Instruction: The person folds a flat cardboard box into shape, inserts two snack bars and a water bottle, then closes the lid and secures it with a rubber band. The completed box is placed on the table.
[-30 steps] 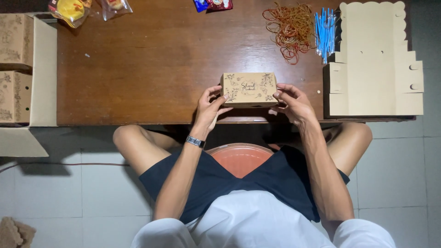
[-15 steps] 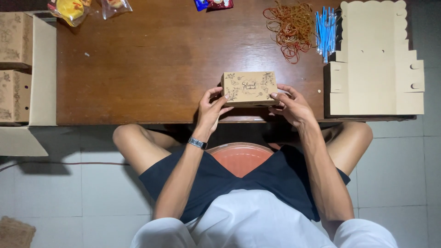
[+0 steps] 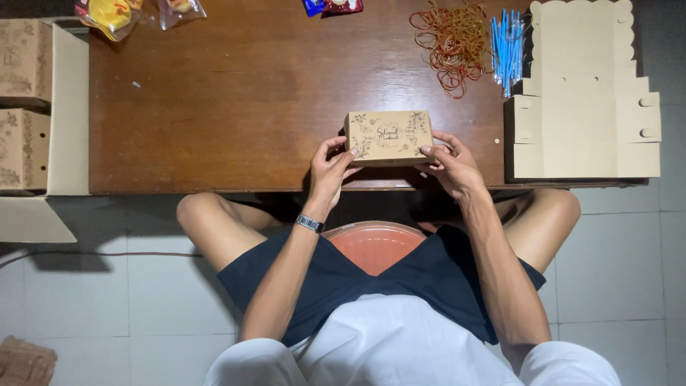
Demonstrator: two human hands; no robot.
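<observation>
I read the step in hand as closing up a small brown printed cardboard box, which sits at the centre of the frame on the near edge of the dark wooden desk. The left hand grips the box's left end, fingers curled up against the front corner, thumb on the side. The right hand holds the right end, fingertips pressing the front face near the corner. Both grips are narrow and closed on the box; neither hand is free. The lid appears shut flat, though I cannot tell whether its tabs are fully seated.

Both forearms rise from the lower centre of the frame, wrists bent slightly inward, elbows tucked close to the knees. A wristwatch sits on the left wrist.

My judgement: the next move calls for even pressure at both ends so the lid stays square.

At upper right lie a flat unfolded tan cardboard blank, a bundle of blue plastic sticks and a loose pile of orange rubber bands. Finished boxes are stacked at far left.
</observation>
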